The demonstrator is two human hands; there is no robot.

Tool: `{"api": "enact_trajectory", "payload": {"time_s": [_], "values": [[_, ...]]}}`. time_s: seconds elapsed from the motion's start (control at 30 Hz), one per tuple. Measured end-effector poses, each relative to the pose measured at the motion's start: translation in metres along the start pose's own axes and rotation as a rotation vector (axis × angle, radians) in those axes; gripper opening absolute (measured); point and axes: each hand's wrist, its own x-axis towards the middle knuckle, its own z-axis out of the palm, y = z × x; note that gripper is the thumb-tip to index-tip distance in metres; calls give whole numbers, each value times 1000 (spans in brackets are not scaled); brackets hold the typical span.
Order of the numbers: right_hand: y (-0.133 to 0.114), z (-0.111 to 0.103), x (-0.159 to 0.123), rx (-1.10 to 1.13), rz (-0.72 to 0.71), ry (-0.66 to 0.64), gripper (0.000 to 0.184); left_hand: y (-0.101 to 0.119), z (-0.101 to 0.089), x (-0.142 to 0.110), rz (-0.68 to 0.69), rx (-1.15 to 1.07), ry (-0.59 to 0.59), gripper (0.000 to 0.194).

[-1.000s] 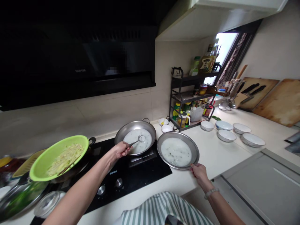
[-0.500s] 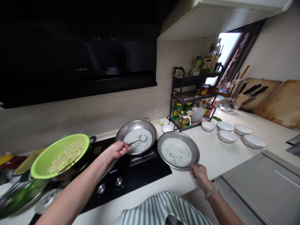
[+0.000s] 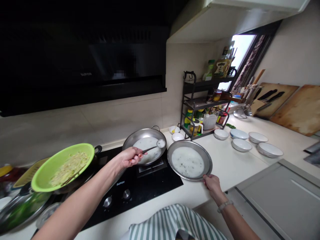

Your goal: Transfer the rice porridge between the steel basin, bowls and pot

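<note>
My left hand (image 3: 131, 156) is closed round the handle of a ladle (image 3: 160, 143). The ladle's bowl holds some liquid and hangs over the right side of a steel wok (image 3: 130, 137) on the stove. Milky liquid with dark bits lies in the wok. Just right of it, a shallow metal basin (image 3: 208, 162) holds similar white liquid with dark green bits. My right hand (image 3: 212, 186) grips the basin's near right rim, thumb on top; its other fingers are partly hidden beneath.
A green colander (image 3: 40, 176) of pale shredded food rests on a pan at left. Several bowls (image 3: 242, 145) stand on the right counter. A spice rack (image 3: 192, 96) is behind the basin, with two small bowls (image 3: 177, 137) beside it. The range hood (image 3: 87, 83) overhangs the stove.
My left hand has moved right with the ladle, whose bowl has risen from above the wok's middle toward its right rim, near the basin. My right hand stays on the basin.
</note>
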Motion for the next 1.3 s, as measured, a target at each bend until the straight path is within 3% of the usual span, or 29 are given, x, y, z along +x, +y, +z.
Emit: {"api": "enact_trajectory", "payload": {"time_s": [0.2, 0.4, 0.5, 0.63, 0.77, 0.83, 0.93, 1.0, 1.07, 1.17, 1.3], "values": [[-2, 0, -2, 9, 12, 1, 26, -8, 31, 8, -22, 82, -56, 16], [-3, 0, -2, 10, 7, 3, 23, -46, 57, 41, 71, 321, -36, 8], [-1, 0, -2, 11, 1, 6, 24, -69, 67, 54, 251, 598, 21, 9], [0, 1, -2, 17, -1, 4, 25, -88, 70, 61, 694, 1104, 71, 13], [0, 0, -1, 16, 2, 1, 25, -98, 64, 61, 776, 1339, 95, 27], [0, 0, -1, 12, 1, -2, 25, -100, 63, 59, 772, 1317, 107, 31], [0, -1, 0, 9, 1, -4, 26, -99, 65, 55, 729, 1078, 49, 17], [0, 0, 0, 11, 4, -3, 27, -93, 66, 49, 596, 804, -4, 7], [0, 0, 0, 13, 8, -2, 27, -84, 63, 41, 437, 508, -47, 13], [0, 0, 0, 16, 9, -4, 25, -67, 46, 29, 348, 211, -70, 21], [0, 0, -1, 13, 0, -8, 24, -49, 9, 25, 356, 146, 68, 21]]}}
